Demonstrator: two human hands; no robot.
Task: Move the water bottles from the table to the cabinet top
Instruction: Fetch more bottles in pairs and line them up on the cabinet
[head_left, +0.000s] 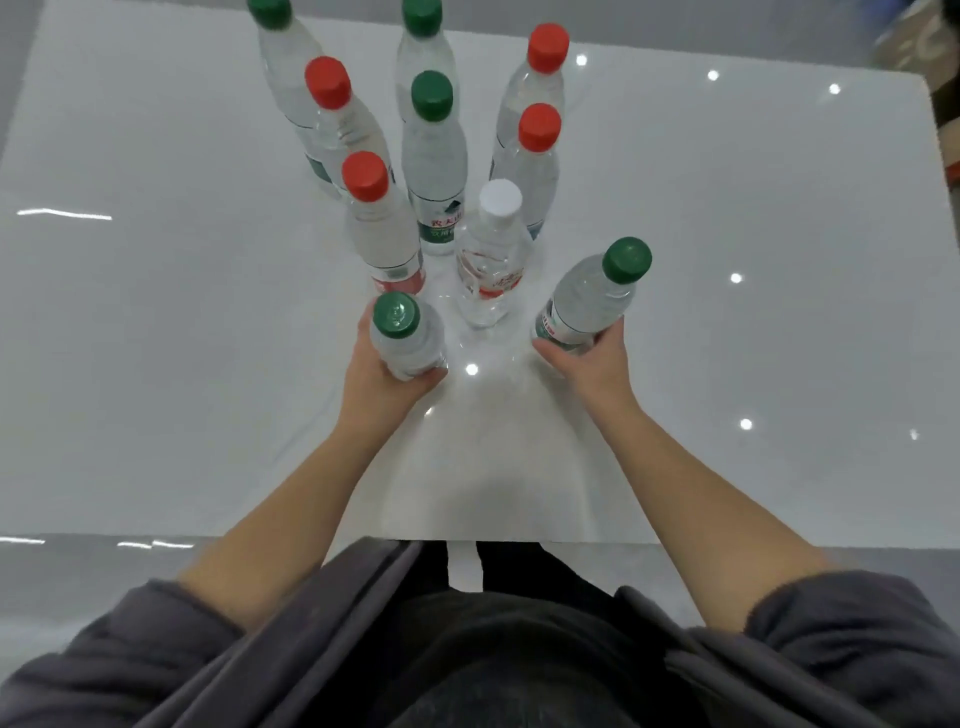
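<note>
i see my left hand (382, 371) wrapped around a green-capped bottle (408, 335) at the near left of the cluster, fingers clamped on its lower body. my right hand (587, 358) is closed on the base of a second green-capped bottle (592, 299), which tilts to the right, cap pointing far and right. i cannot tell whether either bottle is resting on the white table (727, 338) or lifted just off it. between the two stands a white-capped bottle (491, 260), upright, apart from both hands. farther away the other bottles stand close together in rough rows: a red-capped one (382, 228) just beyond my left hand, a green-capped one with a readable label (435, 171) in the middle, two more red caps on the right, and others at the far edge, partly cut off by the frame. the cabinet is out of sight.
</note>
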